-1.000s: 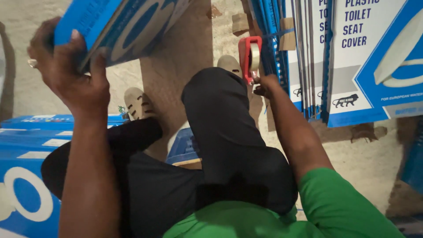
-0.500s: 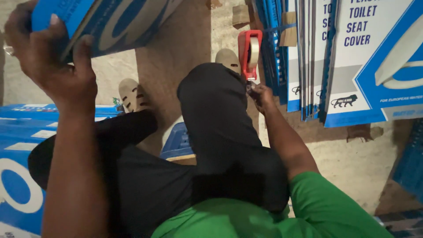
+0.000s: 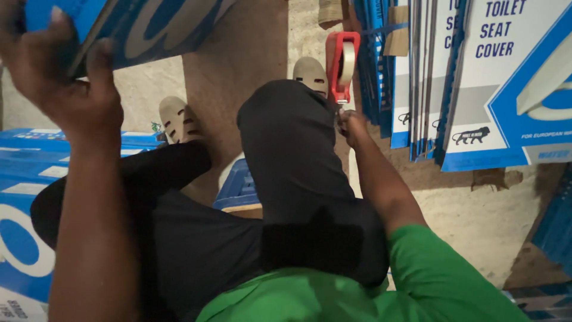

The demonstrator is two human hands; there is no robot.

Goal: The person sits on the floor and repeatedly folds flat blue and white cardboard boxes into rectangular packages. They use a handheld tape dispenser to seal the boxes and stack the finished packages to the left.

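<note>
Concrete floor (image 3: 471,220); left hand (image 3: 65,89) gripping flat blue box (image 3: 137,24) edge, right hand (image 3: 351,125) on red tape dispenser (image 3: 342,59).

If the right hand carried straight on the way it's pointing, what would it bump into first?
The right hand points up-frame along the floor, at the red tape dispenser it grips or touches. Beyond that, probably the stack of flat blue-and-white cartons leaning alongside, though depth is hard to judge.

Right hand (image 3: 351,126): you grip the red tape gun (image 3: 342,59), hemmed between your raised knee (image 3: 280,119) and the leaning stack of flat cartons (image 3: 429,77).
Left hand (image 3: 56,77): you hold a blue carton (image 3: 149,27) up high, above bare floor (image 3: 143,89).
Between your shoes (image 3: 179,119): a brown board (image 3: 238,65) lies open.
Left side: blue cartons (image 3: 30,179) block it.
</note>
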